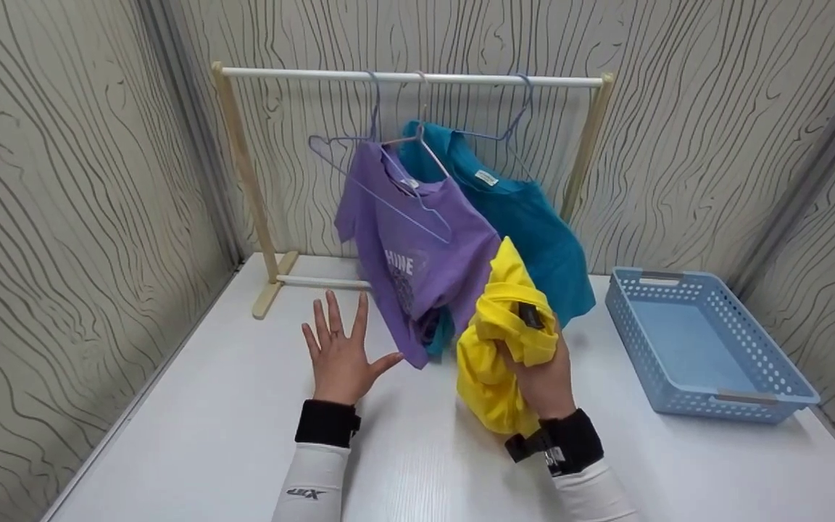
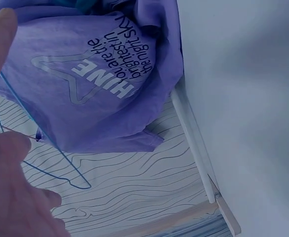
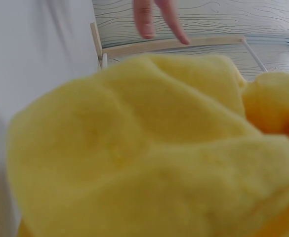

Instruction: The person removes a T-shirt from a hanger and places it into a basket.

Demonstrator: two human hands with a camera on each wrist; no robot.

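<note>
Shirt, yellow, one: bunched, lifted above the middle of the table, black label showing at the neck opening.

Right hand: fingers holding the shirt, partly covered by its folds. Black band at the wrist, white sleeve below.

Left hand: fingers wide, thumb out toward the hem of the purple T-shirt; contact cannot be told. It holds nothing and hovers over the table, toward the left edge. Matching black wristband and white sleeve.

Purple T-shirt, one: on the pinkish middle hanger; white letters "HINE", a star outline and small dark lettering legible in the left wrist view. It lies between the hands and the rack.

Teal T-shirt, one: on the right hanger, partly behind the purple T-shirt, pale label at the neck.

Left hanger, bluish violet: tilted across the front of the purple T-shirt.

Rack, wood uprights with white bars: along the table's far edge, left foot by the far left corner.

Basket, light blue, perforated sides, grey handles: beside the right edge, toward the far right corner.
</note>
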